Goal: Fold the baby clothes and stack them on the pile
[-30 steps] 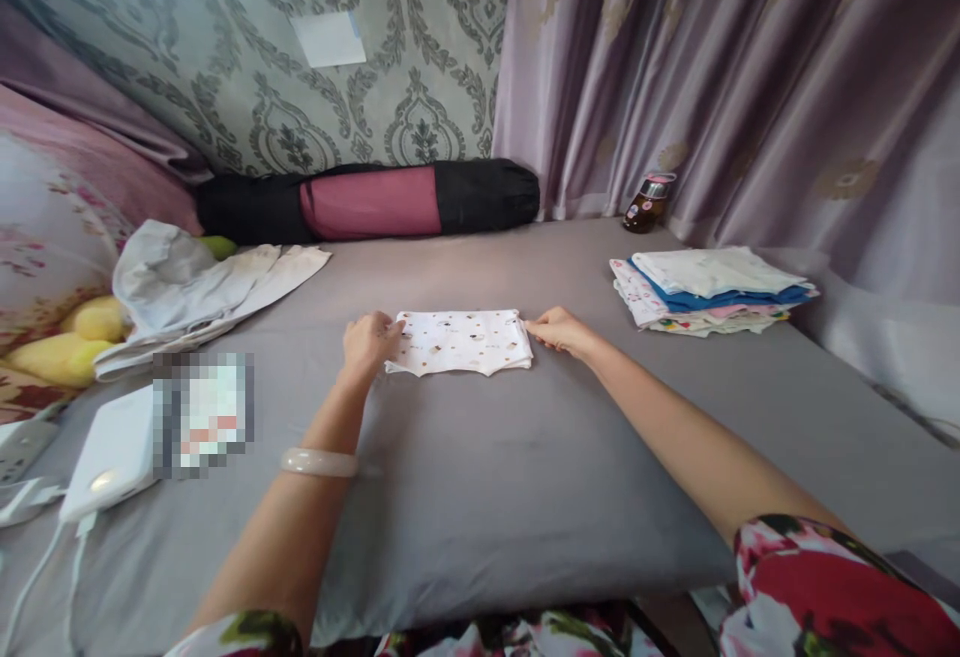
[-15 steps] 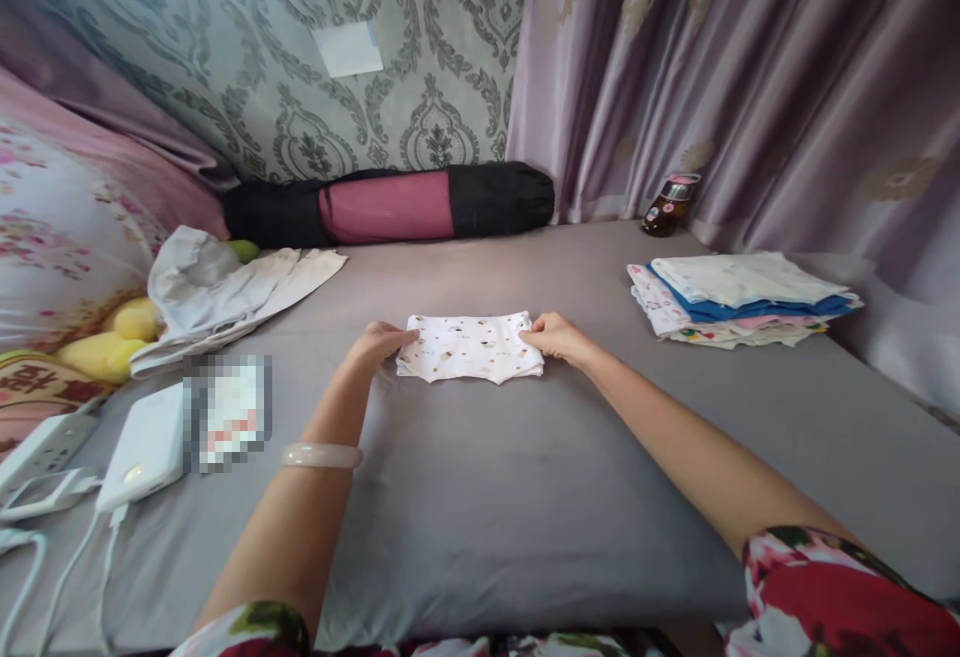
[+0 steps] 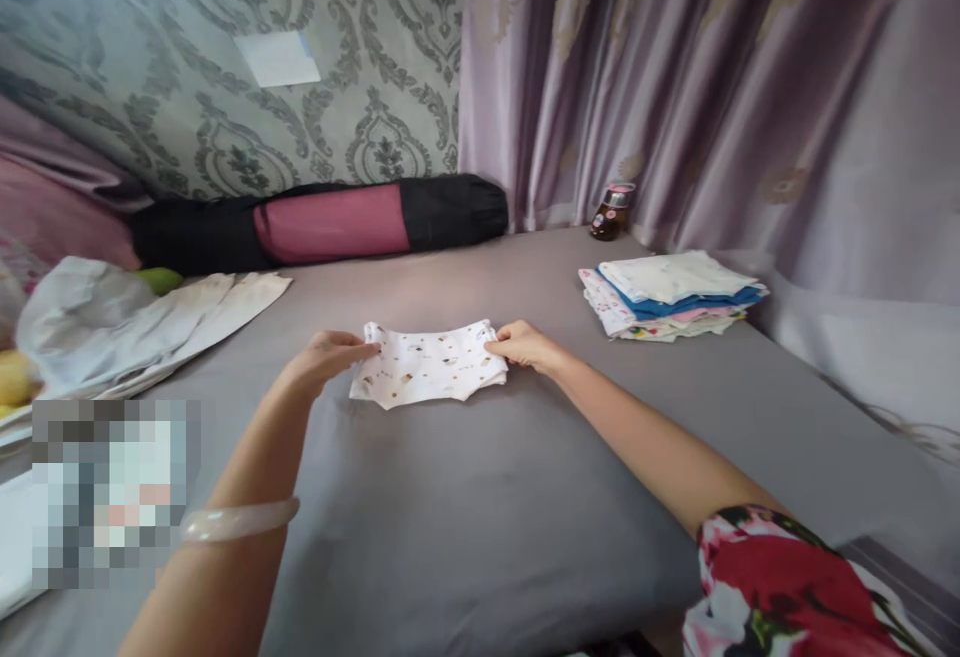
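A small white folded garment (image 3: pixel 431 365) with a brown and dark print is held out flat between my two hands, over the grey bed sheet (image 3: pixel 450 507). My left hand (image 3: pixel 334 357) pinches its left edge near the upper corner, thumb on top. On the opposite side, my right hand (image 3: pixel 523 345) pinches the right edge the same way. The garment's lower edge is uneven, with points hanging down. Whether its underside touches the sheet I cannot tell. To the right lies a stack of folded clothes (image 3: pixel 679 282), white on top with blue and pink layers below.
A brown bottle (image 3: pixel 612 211) stands behind the stack by the purple curtain (image 3: pixel 555 87). Along the wall lies a long black and pink bag (image 3: pixel 330 222). Crumpled pale cloth (image 3: pixel 150 327) sits at the left, with a white device (image 3: pixel 30 527) and a blurred-out item nearer.
The view has turned to the right, so everything appears further left. My hands still grip the garment, which now looks slightly tilted and sagging between them.
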A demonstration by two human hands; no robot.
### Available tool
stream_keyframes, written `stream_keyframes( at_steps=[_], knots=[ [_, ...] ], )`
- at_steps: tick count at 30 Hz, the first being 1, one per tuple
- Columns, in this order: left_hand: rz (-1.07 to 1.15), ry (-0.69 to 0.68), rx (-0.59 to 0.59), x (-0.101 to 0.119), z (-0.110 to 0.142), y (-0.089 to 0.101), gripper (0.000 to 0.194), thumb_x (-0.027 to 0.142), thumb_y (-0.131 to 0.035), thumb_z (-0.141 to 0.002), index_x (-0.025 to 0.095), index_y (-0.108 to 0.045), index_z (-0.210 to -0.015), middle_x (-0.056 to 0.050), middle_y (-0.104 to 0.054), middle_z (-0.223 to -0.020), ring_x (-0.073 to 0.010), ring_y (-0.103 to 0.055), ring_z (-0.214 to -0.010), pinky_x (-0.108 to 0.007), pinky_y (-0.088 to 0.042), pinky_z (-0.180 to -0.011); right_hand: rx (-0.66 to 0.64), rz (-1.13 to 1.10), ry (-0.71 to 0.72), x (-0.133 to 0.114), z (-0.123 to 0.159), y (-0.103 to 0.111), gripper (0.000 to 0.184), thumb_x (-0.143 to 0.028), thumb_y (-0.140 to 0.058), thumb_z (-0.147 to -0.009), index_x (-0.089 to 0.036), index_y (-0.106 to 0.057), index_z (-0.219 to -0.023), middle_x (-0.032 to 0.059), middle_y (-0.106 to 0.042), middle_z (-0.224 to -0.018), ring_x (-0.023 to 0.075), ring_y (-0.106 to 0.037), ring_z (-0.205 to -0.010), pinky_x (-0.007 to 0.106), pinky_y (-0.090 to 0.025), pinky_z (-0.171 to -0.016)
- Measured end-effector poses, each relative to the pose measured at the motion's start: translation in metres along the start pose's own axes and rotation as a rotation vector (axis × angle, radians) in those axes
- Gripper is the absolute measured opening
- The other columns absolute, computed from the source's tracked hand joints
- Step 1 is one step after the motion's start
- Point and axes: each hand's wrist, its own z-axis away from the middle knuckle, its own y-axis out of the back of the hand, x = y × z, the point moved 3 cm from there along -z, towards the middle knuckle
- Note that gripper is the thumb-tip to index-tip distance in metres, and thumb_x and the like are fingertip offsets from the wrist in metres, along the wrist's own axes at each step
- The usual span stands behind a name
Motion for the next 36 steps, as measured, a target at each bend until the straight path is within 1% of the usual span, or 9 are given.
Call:
stream_keyframes(
  at_steps=[4,9,12,15,20,23,27,32,36],
  knots=[
    [-0.006,-0.130,-0.024,0.027,0.001,-0.006,0.042,0.058,-0.071,-0.052,0.019,-0.069,-0.066,0.001,-0.051,-0.055,-0.0144,-0.045,-0.057,-0.024,-0.031,-0.053,0.080,0.011,0.037,0.003,-0.002,0.029,0.016,-0.027,-0.061,-0.075,-0.016,-0.060,-0.064,-0.0077,-0.045,-0.049,0.0062,-0.039,-0.048,0.019,-0.025,-0.047],
    [0.064,-0.239,-0.066,0.077,0.003,-0.035,0.038,0.055,-0.070,-0.055,0.018,-0.069,-0.065,0.001,-0.050,-0.052,-0.0125,-0.042,-0.054,-0.024,-0.028,-0.050,0.240,0.164,0.061,0.008,0.008,0.098,0.013,-0.027,-0.062,-0.072,-0.016,-0.065,-0.066,-0.0050,-0.052,-0.056,0.0084,-0.046,-0.056,0.020,-0.031,-0.052],
    [0.132,-0.317,-0.113,0.114,0.007,-0.061,0.032,0.049,-0.070,-0.058,0.018,-0.068,-0.061,0.002,-0.048,-0.048,-0.0107,-0.039,-0.050,-0.023,-0.026,-0.048,0.332,0.332,0.058,0.012,0.016,0.148,0.013,-0.027,-0.063,-0.070,-0.016,-0.068,-0.067,-0.0028,-0.056,-0.058,0.0112,-0.052,-0.061,0.021,-0.033,-0.054],
    [0.220,-0.354,-0.143,0.152,0.009,-0.092,0.026,0.042,-0.071,-0.060,0.017,-0.065,-0.057,0.003,-0.047,-0.045,-0.0091,-0.037,-0.047,-0.023,-0.024,-0.047,0.429,0.462,-0.050,0.020,0.022,0.198,0.010,-0.026,-0.066,-0.068,-0.018,-0.070,-0.068,0.0000,-0.061,-0.060,0.0139,-0.056,-0.063,0.022,-0.036,-0.054],
    [0.439,-0.420,-0.210,0.211,0.011,-0.151,0.022,0.034,-0.071,-0.064,0.015,-0.063,-0.055,0.001,-0.054,-0.049,-0.0063,-0.033,-0.044,-0.022,-0.022,-0.045,0.499,0.395,-0.283,0.035,0.025,0.265,0.008,-0.020,-0.067,-0.073,-0.013,-0.069,-0.070,0.0026,-0.061,-0.053,0.0102,-0.051,-0.046,0.020,-0.040,-0.046],
    [0.527,-0.430,-0.244,0.238,0.010,-0.185,0.023,0.029,-0.070,-0.066,0.015,-0.060,-0.052,0.001,-0.055,-0.048,-0.0058,-0.033,-0.043,-0.022,-0.022,-0.044,0.573,0.246,-0.374,0.048,0.025,0.291,0.008,-0.016,-0.065,-0.078,-0.009,-0.068,-0.074,0.0028,-0.061,-0.050,0.0079,-0.049,-0.042,0.018,-0.043,-0.045],
    [0.586,-0.422,-0.270,0.266,0.005,-0.223,0.023,0.029,-0.071,-0.068,0.015,-0.062,-0.053,0.000,-0.057,-0.050,-0.0056,-0.035,-0.043,-0.021,-0.022,-0.043,0.696,0.103,-0.421,0.069,0.025,0.315,0.012,-0.020,-0.067,-0.081,-0.007,-0.067,-0.082,0.0057,-0.065,-0.054,0.0103,-0.057,-0.045,0.019,-0.047,-0.047],
    [0.693,-0.313,-0.337,0.292,0.002,-0.256,0.023,0.023,-0.071,-0.070,0.014,-0.060,-0.052,0.000,-0.056,-0.050,-0.0048,-0.035,-0.043,-0.020,-0.024,-0.042,0.826,0.134,-0.501,0.086,0.033,0.337,0.009,-0.014,-0.062,-0.081,-0.011,-0.069,-0.075,0.0078,-0.068,-0.062,0.0157,-0.065,-0.057,0.027,-0.054,-0.063],
    [0.724,-0.210,-0.405,0.306,-0.001,-0.279,0.023,0.022,-0.075,-0.068,0.013,-0.059,-0.054,-0.001,-0.058,-0.052,-0.0049,-0.038,-0.043,-0.020,-0.025,-0.042,0.907,0.209,-0.516,0.092,0.034,0.350,0.011,-0.011,-0.060,-0.080,-0.012,-0.071,-0.076,0.0077,-0.067,-0.061,0.0196,-0.067,-0.065,0.033,-0.054,-0.073]
  ],
)
